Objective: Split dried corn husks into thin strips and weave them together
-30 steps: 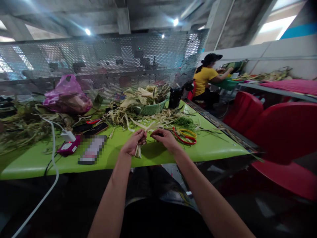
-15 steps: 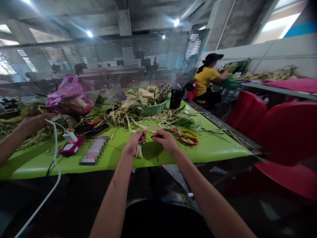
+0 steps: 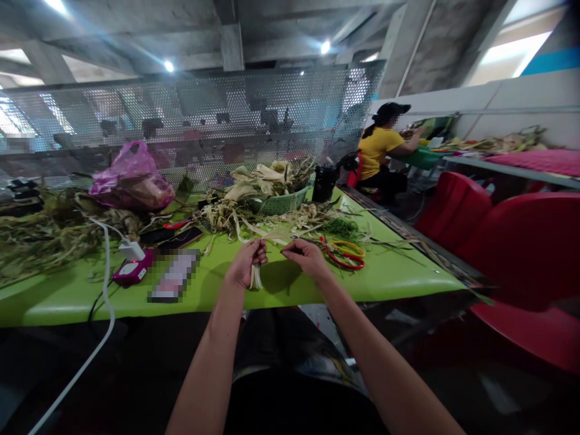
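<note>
My left hand [image 3: 247,261] is closed around a small bundle of pale dried husk strips [image 3: 256,278], whose ends hang below the fist over the green table. To its right, the thumb and fingers of my right hand [image 3: 306,256] are pinched together. A short dark thin piece shows near those fingertips, too small to name. Scissors with red and yellow handles [image 3: 351,263] lie just beyond my right hand. Behind both hands, long pale husk strips [image 3: 272,233] spread across the tabletop.
A green basket [image 3: 285,204] of dried husks stands at the back, beside a black container [image 3: 324,182]. On the left are a pink plastic bag [image 3: 131,178], a purple power socket [image 3: 132,270] with a white cable, and phones. Red chairs [image 3: 530,241] and a person in yellow [image 3: 380,148] are at right.
The other person's arm at the left edge has gone out of view. The view has shifted slightly. My two hands keep nearly the same pose.
</note>
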A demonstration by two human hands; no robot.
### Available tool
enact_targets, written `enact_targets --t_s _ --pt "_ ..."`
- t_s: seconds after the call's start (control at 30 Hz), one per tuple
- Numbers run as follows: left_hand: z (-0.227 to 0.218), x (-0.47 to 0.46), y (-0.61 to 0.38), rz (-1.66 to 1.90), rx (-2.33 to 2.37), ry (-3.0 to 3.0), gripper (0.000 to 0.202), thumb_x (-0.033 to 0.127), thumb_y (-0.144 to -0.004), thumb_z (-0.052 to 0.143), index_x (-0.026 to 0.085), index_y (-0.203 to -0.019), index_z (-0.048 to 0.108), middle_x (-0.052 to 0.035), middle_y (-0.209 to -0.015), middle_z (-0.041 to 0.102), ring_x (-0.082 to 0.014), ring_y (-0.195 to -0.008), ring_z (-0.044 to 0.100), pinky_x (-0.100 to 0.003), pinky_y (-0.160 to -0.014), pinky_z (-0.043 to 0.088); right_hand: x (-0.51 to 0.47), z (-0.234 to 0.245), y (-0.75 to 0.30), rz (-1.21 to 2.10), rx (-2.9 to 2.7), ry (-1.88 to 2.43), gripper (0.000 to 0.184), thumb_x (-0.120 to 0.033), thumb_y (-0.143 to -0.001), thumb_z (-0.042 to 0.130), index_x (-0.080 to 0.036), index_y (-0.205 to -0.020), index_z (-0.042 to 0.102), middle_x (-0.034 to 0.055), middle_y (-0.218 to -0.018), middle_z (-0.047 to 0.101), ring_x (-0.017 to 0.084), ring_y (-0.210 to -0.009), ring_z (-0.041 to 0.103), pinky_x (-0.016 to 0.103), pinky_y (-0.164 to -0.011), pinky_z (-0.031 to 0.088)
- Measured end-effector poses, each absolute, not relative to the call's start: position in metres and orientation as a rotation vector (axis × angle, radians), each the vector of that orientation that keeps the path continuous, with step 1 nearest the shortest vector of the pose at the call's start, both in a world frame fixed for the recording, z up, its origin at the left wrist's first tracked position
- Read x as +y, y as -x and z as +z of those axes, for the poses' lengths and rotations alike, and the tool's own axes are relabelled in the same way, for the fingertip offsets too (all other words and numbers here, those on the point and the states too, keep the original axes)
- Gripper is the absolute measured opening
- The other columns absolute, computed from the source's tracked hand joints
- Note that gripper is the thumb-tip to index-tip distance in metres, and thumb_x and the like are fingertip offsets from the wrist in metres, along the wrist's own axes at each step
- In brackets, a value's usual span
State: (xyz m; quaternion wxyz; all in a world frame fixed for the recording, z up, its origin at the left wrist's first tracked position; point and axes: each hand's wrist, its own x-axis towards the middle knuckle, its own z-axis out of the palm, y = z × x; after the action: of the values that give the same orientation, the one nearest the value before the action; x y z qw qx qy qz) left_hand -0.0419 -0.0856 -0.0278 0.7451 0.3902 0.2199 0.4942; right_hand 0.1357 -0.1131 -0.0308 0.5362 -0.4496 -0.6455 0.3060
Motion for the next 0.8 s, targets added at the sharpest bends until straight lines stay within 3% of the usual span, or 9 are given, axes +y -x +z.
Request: enact_targets --t_s 0.8 --pt "-0.0299 -0.0829 0.0426 1.153 0.443 -0.796 0.022 0.031 -0.075 0.067 0.012 -0.076 0.055 0.0072 -0.055 0.037 -0.0003 -0.042 0.026 -0.015 -0.044 0.03 -0.1127 -0.0296 -0.136 0.691 -1.574 1.098 0.014 -0.031 -0.068 0.067 -0.018 -0.067 0.064 -0.001 -0.063 0.057 0.014 -0.062 0.051 0.027 -0.061 0.038"
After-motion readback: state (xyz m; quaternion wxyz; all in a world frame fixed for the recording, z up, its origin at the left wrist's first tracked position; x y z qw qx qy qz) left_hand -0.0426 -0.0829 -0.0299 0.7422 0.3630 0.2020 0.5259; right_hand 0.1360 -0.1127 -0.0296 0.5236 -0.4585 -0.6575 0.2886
